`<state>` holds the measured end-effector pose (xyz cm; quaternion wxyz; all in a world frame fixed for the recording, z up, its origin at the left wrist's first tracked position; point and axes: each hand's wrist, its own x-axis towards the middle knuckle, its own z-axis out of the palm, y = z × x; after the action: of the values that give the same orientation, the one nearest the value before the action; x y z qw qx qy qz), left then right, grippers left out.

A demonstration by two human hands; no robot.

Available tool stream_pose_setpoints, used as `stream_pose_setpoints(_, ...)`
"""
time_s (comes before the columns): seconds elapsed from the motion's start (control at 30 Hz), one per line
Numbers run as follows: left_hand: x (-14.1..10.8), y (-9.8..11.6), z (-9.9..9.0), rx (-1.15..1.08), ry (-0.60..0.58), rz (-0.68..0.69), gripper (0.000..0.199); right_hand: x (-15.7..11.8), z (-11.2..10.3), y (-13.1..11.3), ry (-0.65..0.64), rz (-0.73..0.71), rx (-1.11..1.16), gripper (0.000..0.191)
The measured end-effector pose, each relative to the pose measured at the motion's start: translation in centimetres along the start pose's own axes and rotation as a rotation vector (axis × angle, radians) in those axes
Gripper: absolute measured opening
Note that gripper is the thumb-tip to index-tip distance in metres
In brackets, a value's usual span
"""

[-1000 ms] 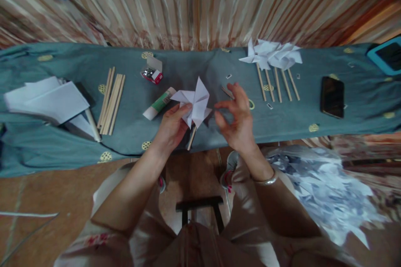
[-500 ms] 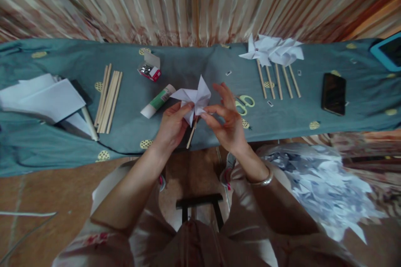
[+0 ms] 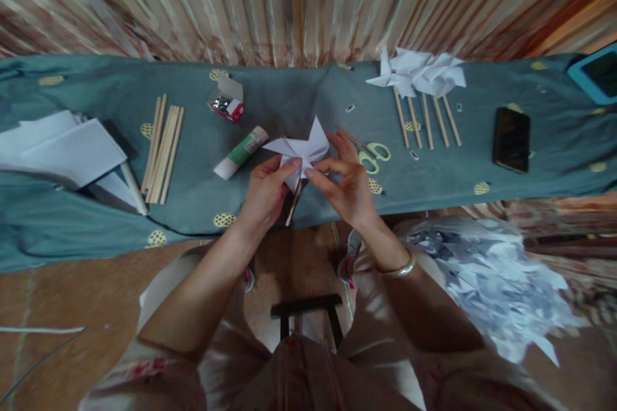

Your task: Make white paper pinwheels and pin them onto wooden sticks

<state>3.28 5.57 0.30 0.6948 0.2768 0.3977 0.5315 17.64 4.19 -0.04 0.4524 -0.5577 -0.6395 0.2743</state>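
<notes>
A white paper pinwheel (image 3: pixel 312 144) is between my hands, just above the near side of the cloth-covered table. My left hand (image 3: pixel 267 191) pinches its left blade, thumb on top. My right hand (image 3: pixel 346 185) is closed on its right side, with thumb and forefinger close to the centre. Below the pinwheel a thin wooden stick (image 3: pixel 293 205) points toward me; its upper end is hidden behind the paper. A glue stick (image 3: pixel 241 153) lies left of my left hand. Scissors (image 3: pixel 373 155) with pale green handles lie beside my right hand.
Several wooden sticks (image 3: pixel 164 154) and white paper sheets (image 3: pixel 62 148) lie left. A small red-and-white box (image 3: pixel 226 103) holds shiny pieces. Pinwheels on sticks (image 3: pixel 419 74), a phone (image 3: pixel 511 140) and a blue-framed tablet (image 3: pixel 598 74) are right. Below stands a bag of paper pieces (image 3: pixel 501 282).
My right hand's fingers have curled in closer around the pinwheel's right side and centre. My left hand keeps its pinch. The view has shifted slightly.
</notes>
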Motion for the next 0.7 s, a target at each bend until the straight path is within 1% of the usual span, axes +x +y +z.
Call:
stream_pose_setpoints(0.23, -0.10, -0.08, 0.02, 0.009, 0.001, 0.001, 0.025, 0.17, 0.00, 0.17, -0.016, -0.009, -0.054, 0.012)
stream_pose_setpoints(0.4, -0.08, -0.14, 0.06, 0.026, -0.011, 0.015, 0.020, 0.13, 0.10, 0.00, 0.012, -0.022, -0.070, 0.007)
stream_pose_setpoints(0.53, 0.00, -0.33, 0.05, 0.044, -0.002, 0.019, 0.016, 0.12, 0.18, -0.14, 0.023, -0.030, -0.077, 0.009)
stream_pose_setpoints(0.7, -0.02, -0.46, 0.07, 0.067, 0.008, 0.020, 0.017, 0.09, 0.30, -0.28, 0.024, -0.031, -0.064, 0.013)
